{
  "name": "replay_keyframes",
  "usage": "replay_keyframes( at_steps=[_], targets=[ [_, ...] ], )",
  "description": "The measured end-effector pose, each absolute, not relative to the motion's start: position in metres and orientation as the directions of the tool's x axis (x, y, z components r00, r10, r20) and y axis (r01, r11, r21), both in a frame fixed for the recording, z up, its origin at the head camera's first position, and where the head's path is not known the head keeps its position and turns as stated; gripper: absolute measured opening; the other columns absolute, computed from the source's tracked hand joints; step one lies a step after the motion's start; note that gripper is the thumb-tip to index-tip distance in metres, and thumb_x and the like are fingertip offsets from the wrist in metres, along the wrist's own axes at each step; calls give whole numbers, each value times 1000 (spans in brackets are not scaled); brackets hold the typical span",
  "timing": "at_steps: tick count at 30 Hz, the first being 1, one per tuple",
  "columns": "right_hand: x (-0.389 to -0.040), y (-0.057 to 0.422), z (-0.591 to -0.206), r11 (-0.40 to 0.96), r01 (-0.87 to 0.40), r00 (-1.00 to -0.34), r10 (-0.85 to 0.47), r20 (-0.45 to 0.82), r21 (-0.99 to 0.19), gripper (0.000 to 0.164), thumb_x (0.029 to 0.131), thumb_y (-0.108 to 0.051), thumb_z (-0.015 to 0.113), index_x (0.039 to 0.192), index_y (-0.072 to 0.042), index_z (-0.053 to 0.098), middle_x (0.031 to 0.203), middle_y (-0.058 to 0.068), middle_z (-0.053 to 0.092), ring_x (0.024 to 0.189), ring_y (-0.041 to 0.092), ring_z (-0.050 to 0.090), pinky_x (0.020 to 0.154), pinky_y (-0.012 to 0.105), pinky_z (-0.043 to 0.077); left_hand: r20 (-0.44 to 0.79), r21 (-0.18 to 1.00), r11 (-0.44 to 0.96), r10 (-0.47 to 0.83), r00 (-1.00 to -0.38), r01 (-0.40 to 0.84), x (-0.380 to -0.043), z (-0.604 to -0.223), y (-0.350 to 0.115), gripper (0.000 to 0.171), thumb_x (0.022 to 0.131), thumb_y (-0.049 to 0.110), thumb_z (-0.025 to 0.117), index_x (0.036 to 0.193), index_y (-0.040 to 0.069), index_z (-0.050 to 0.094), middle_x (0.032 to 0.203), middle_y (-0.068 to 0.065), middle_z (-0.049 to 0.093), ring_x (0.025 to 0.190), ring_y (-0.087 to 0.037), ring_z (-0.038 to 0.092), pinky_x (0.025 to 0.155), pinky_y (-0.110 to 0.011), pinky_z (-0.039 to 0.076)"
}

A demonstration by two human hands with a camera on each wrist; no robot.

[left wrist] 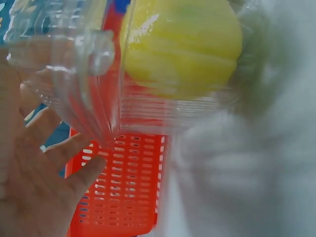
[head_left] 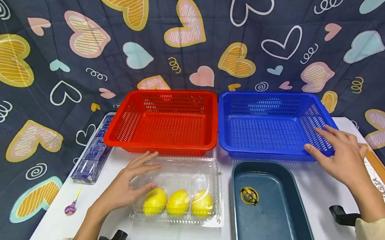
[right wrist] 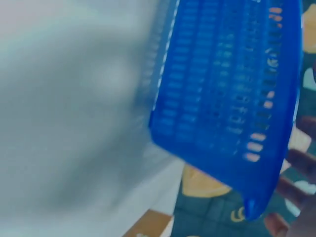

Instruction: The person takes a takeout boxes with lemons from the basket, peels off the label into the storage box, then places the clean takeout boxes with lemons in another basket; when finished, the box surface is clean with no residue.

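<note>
- Head view: the left hand is loose, fingers spread, by the left side of the clear box. Three yellow fruits sit inside, near the red basket. The right hand is loose too, by the blue basket's right rim.
- Left wrist view: shows the box's ridged side up close. It looks thin, so a soft touch should work best.
- Right wrist view: shows the blue basket's outer wall, hidden from the head. I can't tell if fingers touch it. The rim seems best for holding.
</note>
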State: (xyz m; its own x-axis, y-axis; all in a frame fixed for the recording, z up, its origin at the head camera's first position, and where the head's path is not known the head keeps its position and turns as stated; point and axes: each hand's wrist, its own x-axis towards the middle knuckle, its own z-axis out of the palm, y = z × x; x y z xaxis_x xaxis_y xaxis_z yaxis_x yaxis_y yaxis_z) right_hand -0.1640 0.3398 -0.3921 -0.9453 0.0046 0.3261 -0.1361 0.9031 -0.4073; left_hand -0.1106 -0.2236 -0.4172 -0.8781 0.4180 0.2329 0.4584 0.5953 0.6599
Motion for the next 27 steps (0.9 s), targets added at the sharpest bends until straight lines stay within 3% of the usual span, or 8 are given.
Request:
replay_keyframes(
  at_steps=[4, 9, 19, 22, 27],
  targets=[
    [-169, 349, -399, 913, -26, -970, 75, 230, -408, 84, 96, -57, 57, 158, -5, 33, 162, 34, 22, 141, 63, 17, 99, 81, 7, 271, 673, 589, 367, -890, 447, -107, -421, -228, 43, 90, 12, 76, 132, 17, 69, 158, -4, 49, 150, -36, 37, 115, -71, 31],
    [-173, 360, -407, 909, 38, -980, 115, 162, -416, 94, 97, -62, 48, 162, -3, 14, 166, 33, 8, 143, 64, 8, 99, 83, 3, 270, 689, 586, 338, -901, 426, -105, -424, -231, 39, 92, 11, 73, 131, 16, 70, 158, -6, 48, 149, -31, 38, 114, -70, 32],
    [-176, 368, -412, 903, 54, -985, 118, 126, -426, 97, 98, -62, 47, 161, 1, 8, 167, 30, 3, 143, 64, 8, 96, 80, 5, 200, 755, 565, 284, -938, 332, -102, -431, -232, 37, 96, 18, 70, 133, 23, 68, 164, -15, 34, 151, -42, 32, 110, -76, 33],
    [-176, 369, -411, 903, 50, -985, 115, 126, -426, 98, 98, -61, 47, 161, 2, 8, 167, 30, 3, 142, 64, 8, 96, 79, 6, 124, 798, 546, 268, -955, 257, -101, -430, -231, 41, 97, 19, 69, 137, 23, 62, 161, -14, 35, 148, -42, 35, 110, -70, 39],
    [-177, 370, -411, 902, 47, -985, 113, 130, -429, 98, 97, -61, 48, 161, 2, 8, 167, 30, 4, 141, 64, 10, 96, 78, 7, -8, 843, 521, 255, -967, 130, -100, -426, -231, 47, 98, 23, 67, 143, 22, 54, 150, -10, 47, 128, -36, 49, 102, -51, 47]
  ],
)
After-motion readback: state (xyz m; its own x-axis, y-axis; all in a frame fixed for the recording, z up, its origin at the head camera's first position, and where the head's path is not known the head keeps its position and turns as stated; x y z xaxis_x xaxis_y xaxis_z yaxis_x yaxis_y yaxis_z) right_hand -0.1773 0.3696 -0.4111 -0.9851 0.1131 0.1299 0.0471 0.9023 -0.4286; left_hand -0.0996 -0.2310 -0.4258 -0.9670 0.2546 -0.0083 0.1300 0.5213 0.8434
